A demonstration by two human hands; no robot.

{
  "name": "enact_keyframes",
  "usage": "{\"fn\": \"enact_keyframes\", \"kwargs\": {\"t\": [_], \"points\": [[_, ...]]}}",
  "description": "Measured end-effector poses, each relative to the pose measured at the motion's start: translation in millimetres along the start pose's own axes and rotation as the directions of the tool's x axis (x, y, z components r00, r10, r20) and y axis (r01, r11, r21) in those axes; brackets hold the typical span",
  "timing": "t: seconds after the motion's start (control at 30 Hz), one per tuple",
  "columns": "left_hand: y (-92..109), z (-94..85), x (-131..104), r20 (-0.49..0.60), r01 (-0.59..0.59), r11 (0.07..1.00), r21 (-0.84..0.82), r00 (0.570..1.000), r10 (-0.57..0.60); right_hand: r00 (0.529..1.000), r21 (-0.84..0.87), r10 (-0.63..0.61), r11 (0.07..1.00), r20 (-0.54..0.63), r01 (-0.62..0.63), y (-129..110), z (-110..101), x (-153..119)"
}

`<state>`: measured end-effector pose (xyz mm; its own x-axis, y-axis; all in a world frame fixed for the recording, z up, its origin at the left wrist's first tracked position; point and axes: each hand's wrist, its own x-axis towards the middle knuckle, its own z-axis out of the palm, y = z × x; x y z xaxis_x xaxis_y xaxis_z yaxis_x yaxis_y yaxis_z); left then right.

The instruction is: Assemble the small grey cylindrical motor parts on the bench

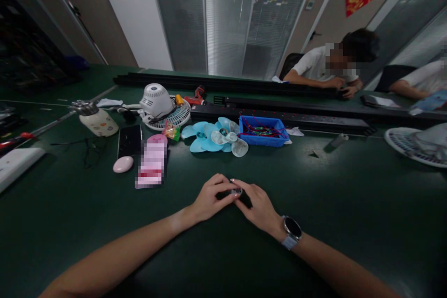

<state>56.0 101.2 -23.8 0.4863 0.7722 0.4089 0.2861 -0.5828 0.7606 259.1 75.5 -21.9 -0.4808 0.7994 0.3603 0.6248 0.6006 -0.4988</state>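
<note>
Over the middle of the green table, my left hand (214, 197) and my right hand (257, 205) meet at the fingertips. Between them is a small round, shiny part (236, 191), mostly covered by the fingers; its exact kind does not show. Thumb and fingers of both hands close on it from either side. A watch (292, 227) is on my right wrist. Beyond the hands lie light-blue fan blades (206, 137) and a clear fan blade (240, 147). Right behind them stands a blue bin (262, 138) with red and green wires inside.
To the left are a white fan body (156, 101), a pink packet (152, 158), a black phone (129, 141), a pink oval case (123, 164) and a cream bottle (98, 122). Long black rails (296, 116) cross the back. Another fan (417, 146) lies right; a person (323, 65) sits opposite.
</note>
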Motion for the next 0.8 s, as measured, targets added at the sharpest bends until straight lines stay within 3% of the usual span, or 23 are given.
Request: {"fn": "enact_keyframes", "kwargs": {"t": [0.27,0.43,0.67,0.8], "points": [[7,-1.0,7,-0.087,0.089,0.992,-0.086,0.992,-0.097,1.0,0.014,-0.022,1.0,-0.021,0.023,4,3,-2],[-6,-8.0,6,-0.198,0.183,0.982,0.052,0.965,-0.17,1.0,-0.001,0.0,1.0,-0.019,0.0,1,2,-2],[-24,-4.2,3,-0.087,0.228,0.919,0.323,0.974,-0.211,1.0,-0.003,0.016,1.0,-0.004,-0.016,0,-1,-3],[-25,-3.7,1,-0.056,0.218,0.91,0.353,0.976,-0.212,0.983,-0.032,0.149,0.988,-0.111,-0.153,24,-26,-13]]}}
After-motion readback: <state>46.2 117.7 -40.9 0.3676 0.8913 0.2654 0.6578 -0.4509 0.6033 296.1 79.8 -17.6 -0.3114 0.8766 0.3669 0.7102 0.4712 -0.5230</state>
